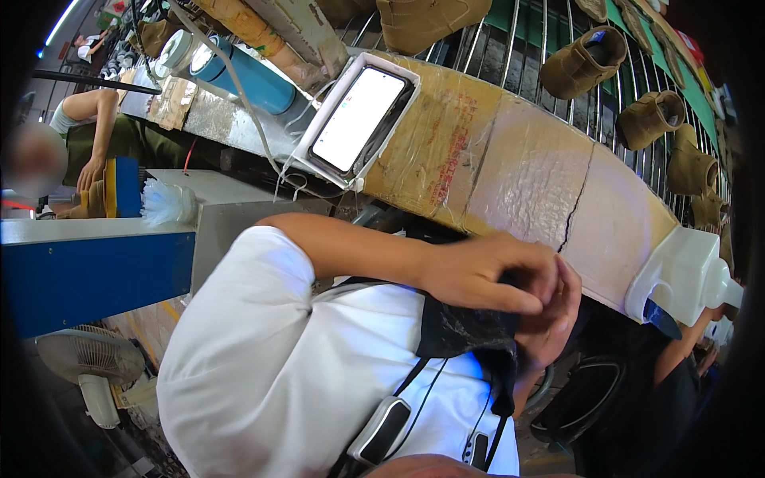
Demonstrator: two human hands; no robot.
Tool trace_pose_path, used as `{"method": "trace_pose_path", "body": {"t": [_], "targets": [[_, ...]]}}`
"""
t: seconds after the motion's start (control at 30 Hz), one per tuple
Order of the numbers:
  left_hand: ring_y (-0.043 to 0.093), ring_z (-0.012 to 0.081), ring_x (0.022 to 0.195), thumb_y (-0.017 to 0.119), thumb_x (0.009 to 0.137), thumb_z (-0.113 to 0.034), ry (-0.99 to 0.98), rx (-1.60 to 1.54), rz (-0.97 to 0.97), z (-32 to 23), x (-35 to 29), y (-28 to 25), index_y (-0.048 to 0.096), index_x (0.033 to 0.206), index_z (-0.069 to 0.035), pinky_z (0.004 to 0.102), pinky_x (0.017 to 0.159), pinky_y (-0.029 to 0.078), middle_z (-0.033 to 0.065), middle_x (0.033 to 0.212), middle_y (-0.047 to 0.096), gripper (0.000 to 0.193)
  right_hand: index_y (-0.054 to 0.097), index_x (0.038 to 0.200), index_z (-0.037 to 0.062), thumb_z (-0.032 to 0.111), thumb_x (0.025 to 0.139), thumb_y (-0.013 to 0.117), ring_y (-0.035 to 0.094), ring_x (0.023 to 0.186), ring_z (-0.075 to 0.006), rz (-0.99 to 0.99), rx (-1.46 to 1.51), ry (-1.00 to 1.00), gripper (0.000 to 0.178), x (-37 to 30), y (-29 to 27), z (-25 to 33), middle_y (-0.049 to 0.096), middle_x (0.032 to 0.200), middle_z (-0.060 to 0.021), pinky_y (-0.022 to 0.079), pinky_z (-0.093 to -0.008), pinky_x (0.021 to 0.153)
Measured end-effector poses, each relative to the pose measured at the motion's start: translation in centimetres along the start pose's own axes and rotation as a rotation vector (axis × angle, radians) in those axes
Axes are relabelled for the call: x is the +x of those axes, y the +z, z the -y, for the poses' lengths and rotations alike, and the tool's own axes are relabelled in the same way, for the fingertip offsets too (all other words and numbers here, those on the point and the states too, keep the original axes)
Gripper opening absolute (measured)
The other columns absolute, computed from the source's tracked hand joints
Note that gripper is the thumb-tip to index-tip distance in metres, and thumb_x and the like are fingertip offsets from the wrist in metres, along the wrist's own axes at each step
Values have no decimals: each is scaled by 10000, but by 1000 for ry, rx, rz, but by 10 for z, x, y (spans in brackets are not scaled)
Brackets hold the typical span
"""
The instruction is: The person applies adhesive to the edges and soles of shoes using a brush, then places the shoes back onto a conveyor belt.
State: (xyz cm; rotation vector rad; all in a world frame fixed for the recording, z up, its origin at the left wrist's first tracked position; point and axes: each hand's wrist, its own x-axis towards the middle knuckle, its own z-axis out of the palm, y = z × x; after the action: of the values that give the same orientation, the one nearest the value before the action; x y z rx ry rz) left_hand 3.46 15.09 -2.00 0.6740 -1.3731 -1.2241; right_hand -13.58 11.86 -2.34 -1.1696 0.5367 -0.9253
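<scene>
— Workshop ledge on the far side, patched with cardboard (pixel 510 171) and tape: what sits on it?

— A phone (pixel 356 118) lying in a white tray at the left end and a white plastic jug (pixel 684 275) at the right end. Beyond it, tan boots (pixel 583 60) hang on a metal rack.

— And the hands?

— Together, close to the chest, right of centre. The left hand (pixel 478 277) reaches across from its white sleeve (pixel 255 350), fingers curled down and pinched on the top edge of a black crinkled sheet (pixel 462 328). The right hand (pixel 554 319) lies just under it, touching it. Its fingers are hidden behind the left hand, so I cannot tell whether they grip.

— Where does the sheet lie?

— Against the white shirt, hanging down from the pinch, with a thin black cord running below it to a small grey device (pixel 382 430) at the near edge.

— What could go wrong?

— My guess is that the pinch is narrow, only at the edge, so a thin, slick-looking sheet could slip out or tear there if it is tugged hard. The cord is close enough to get caught in the fingers, and a pull would drag the device with it.

— Anything around them?

— The jug is near the right elbow's side, so a wide swing might knock it. A co-worker's arm (pixel 102 131) at the far left, by a blue bench (pixel 88 279), is well apart and looks out of harm's way.
</scene>
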Motion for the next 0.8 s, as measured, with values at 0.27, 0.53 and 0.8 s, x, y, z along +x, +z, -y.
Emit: {"method": "trace_pose_path", "body": {"t": [0.27, 0.53, 0.8], "targets": [[554, 274, 663, 573, 821, -183, 248, -1706, 304, 97, 43, 129, 645, 866, -242, 364, 521, 473, -47, 1041, 547, 104, 384, 1291, -42, 475, 882, 431, 529, 1094, -434, 64, 1, 13, 662, -3, -13, 8, 473, 1254, -309, 436, -475, 952], [465, 97, 398, 473, 954, -342, -349, -728, 300, 28, 62, 64, 514, 727, -8, 207, 350, 344, 63, 587, 491, 406, 405, 1257, -50, 486, 893, 477, 579, 1011, -441, -36, -97, -152, 651, -6, -30, 10, 482, 1230, -332, 462, -469, 915], [488, 66, 523, 661, 857, -218, -369, -571, 96, 16, 51, 31, 470, 733, -54, 215, 505, 375, 12, 679, 505, 281, 537, 1087, -73, 189, 924, 502, 589, 849, -246, -417, -382, -248, 310, -3, -59, 17, 599, 960, -190, 477, -350, 790]]}}
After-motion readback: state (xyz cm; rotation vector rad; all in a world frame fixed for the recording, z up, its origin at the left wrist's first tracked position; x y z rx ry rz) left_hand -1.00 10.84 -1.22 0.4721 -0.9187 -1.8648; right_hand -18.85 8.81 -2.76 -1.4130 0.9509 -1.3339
